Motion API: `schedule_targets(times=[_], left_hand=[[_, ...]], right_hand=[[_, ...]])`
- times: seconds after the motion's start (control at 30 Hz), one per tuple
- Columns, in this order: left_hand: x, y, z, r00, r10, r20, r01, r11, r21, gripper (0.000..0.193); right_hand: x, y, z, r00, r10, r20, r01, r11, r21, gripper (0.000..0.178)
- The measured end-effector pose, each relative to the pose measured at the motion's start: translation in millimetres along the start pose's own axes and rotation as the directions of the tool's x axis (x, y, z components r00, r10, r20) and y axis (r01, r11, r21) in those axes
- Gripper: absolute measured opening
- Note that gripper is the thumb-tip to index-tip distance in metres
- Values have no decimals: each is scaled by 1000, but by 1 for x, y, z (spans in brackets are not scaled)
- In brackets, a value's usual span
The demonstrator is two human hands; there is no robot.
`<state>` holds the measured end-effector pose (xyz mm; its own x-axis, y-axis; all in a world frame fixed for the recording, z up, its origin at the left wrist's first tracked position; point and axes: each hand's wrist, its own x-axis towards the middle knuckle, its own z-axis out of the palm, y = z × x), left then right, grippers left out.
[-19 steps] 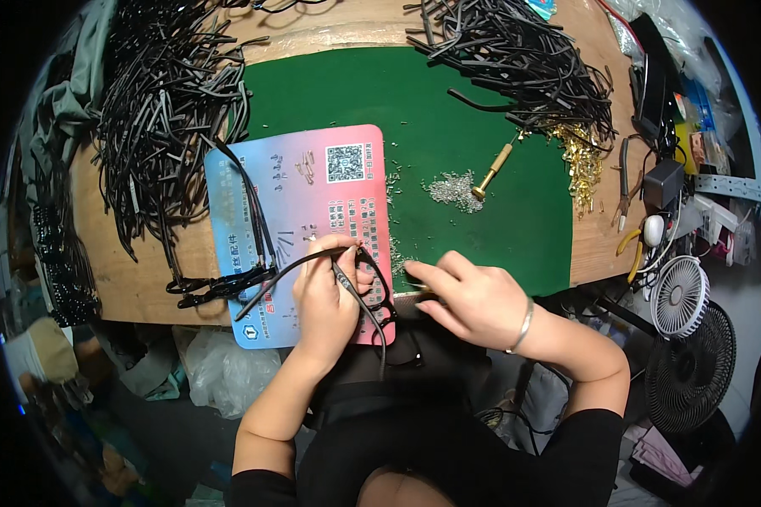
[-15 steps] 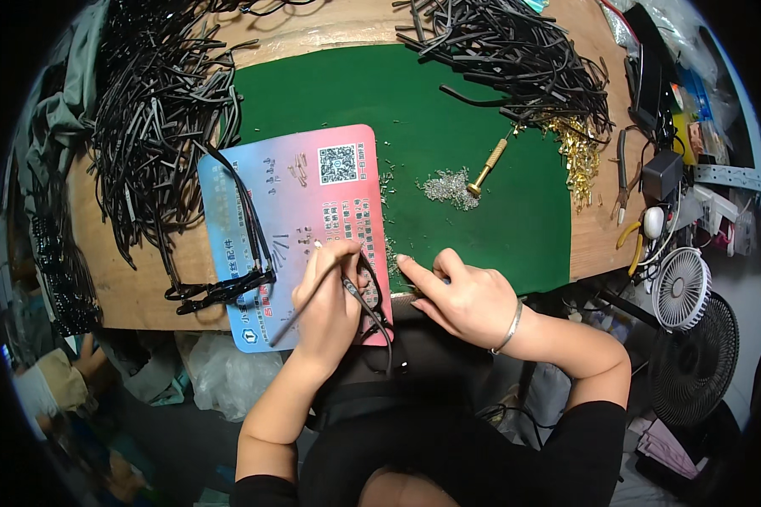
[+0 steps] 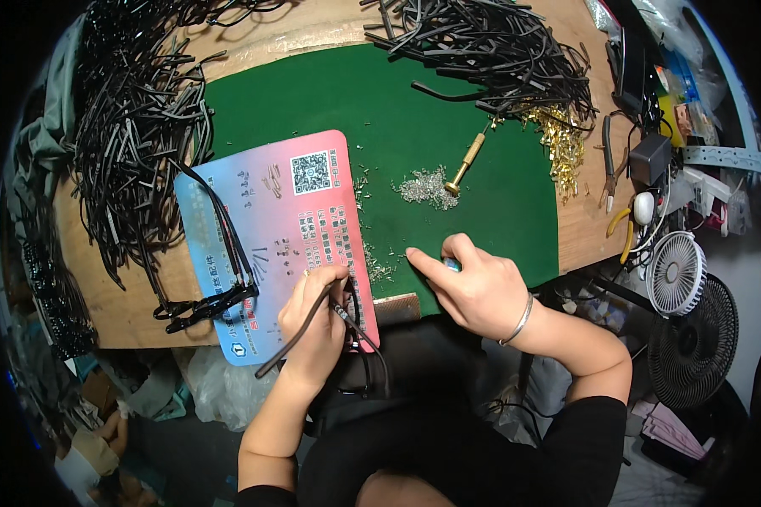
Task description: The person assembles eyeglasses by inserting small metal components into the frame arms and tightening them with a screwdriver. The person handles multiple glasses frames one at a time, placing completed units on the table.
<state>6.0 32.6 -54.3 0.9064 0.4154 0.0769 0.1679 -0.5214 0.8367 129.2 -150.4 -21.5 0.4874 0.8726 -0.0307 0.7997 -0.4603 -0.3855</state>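
My left hand [image 3: 311, 317] is closed around a black eyeglass frame [image 3: 364, 329], whose dark temple arms stick out past the fingers. It sits over the lower right part of a blue-and-pink printed mat [image 3: 196, 221]. To its right, my right hand [image 3: 482, 291] has the index finger stretched out and the other fingers curled. A small blue-ended thing [image 3: 452, 264] shows within that grip; the rest of it is hidden. Left of the fingertip lie scattered small screws [image 3: 379, 269] on a green mat [image 3: 503, 220]. Another black eyeglass frame [image 3: 211, 302] rests on the printed mat.
Black temple arms [image 3: 135, 152] are heaped at left, with another heap [image 3: 490, 59] at the back right. A brass screwdriver [image 3: 469, 160] lies by a pile of silver screws [image 3: 427, 188]. Gold-coloured pieces [image 3: 562, 148], yellow-handled pliers [image 3: 621, 228] and a white fan [image 3: 676, 272] are at right.
My right hand has drawn away from my left hand, and the blue-ended thing now shows in it. My left hand still grips the eyeglass frame, slightly lower. The whole view has shifted a little.
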Motion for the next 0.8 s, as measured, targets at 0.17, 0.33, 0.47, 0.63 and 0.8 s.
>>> schedule_targets(times=[0.17, 0.33, 0.47, 0.63, 0.8], left_hand=[[-1, -4, -1, 999, 35, 29, -35, 999, -1, 23], [-3, -9, 0, 999, 12, 30, -11, 999, -37, 22], [2, -2, 1, 1000, 29, 2, -29, 999, 32, 37], [5, -1, -5, 998, 1, 57, 0, 1000, -18, 33], [23, 7, -19, 975, -89, 206, 113, 987, -110, 15]], right_hand=[[1, 1, 6, 997, -60, -55, 56, 996, -76, 49], [4, -2, 4, 999, -48, 6, 48, 995, -90, 51], [5, -3, 4, 997, -68, 28, 71, 988, -136, 52], [5, -2, 4, 996, -85, 11, 86, 993, -81, 44], [23, -15, -9, 969, -126, 213, 33, 919, 393, 34]])
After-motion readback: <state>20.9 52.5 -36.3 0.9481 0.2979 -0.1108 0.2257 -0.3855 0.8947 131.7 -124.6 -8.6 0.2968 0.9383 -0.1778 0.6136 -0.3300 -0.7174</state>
